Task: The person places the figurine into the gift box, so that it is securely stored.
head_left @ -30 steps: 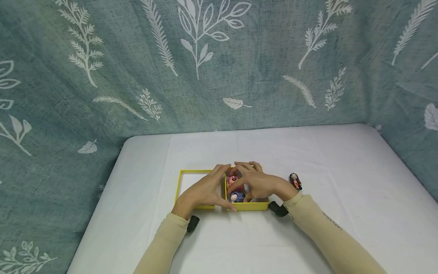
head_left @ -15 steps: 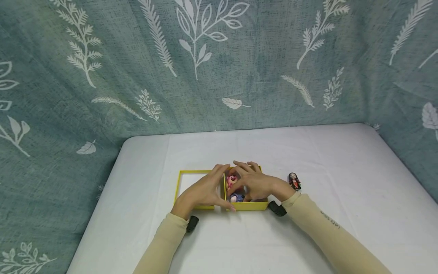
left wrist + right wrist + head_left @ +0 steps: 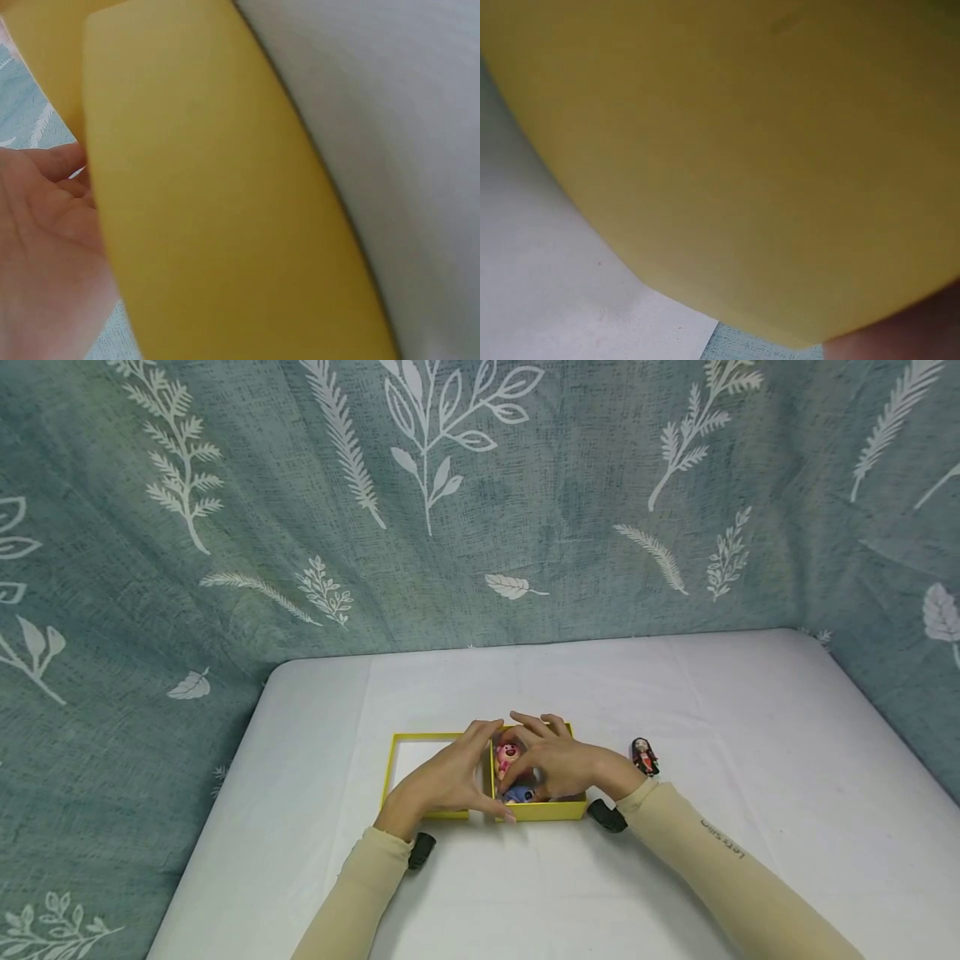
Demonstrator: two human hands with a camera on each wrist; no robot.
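This is a small draped corner, homely in its fabrics; whether it belongs to a house or a studio cannot be told. A blue-green curtain [image 3: 585,527] printed with white leaves and sprigs hangs behind the bench [image 3: 750,727] and wraps both its sides, close to the edges. The bench has a smooth white covering, faintly creased, with rounded far corners. A yellow box [image 3: 542,812] and toy figure [image 3: 644,757] suit a domestic setting.
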